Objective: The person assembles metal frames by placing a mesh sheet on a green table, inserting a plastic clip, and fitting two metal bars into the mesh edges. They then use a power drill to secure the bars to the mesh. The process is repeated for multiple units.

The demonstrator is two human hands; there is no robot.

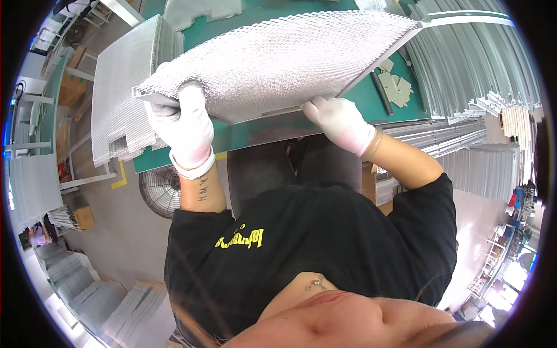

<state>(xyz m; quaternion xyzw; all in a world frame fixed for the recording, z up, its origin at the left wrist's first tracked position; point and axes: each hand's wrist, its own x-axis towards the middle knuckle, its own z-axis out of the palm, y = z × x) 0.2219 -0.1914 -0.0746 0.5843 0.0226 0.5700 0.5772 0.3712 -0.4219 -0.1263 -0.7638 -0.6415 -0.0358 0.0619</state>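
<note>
A silver metal mesh panel point(290, 58) is held tilted over the green tabletop point(243, 132). Grey frame strips point(380, 61) run along its right side and part of its near left edge. My left hand point(188, 124), in a white glove, grips the panel's left corner, with the thumb on the mesh and the fingers partly hidden. My right hand point(339, 120), also gloved, is closed at the near edge, by the lower end of the right frame strip. From the far right corner a pale metal bar point(470, 18) extends to the right.
Stacked mesh sheets point(125, 87) stand at the left of the table. A dark rod point(382, 93) and grey-green scraps point(396, 88) lie to the right. Long metal strips point(470, 64) are piled at the far right. A floor fan point(161, 191) stands below the table's left side.
</note>
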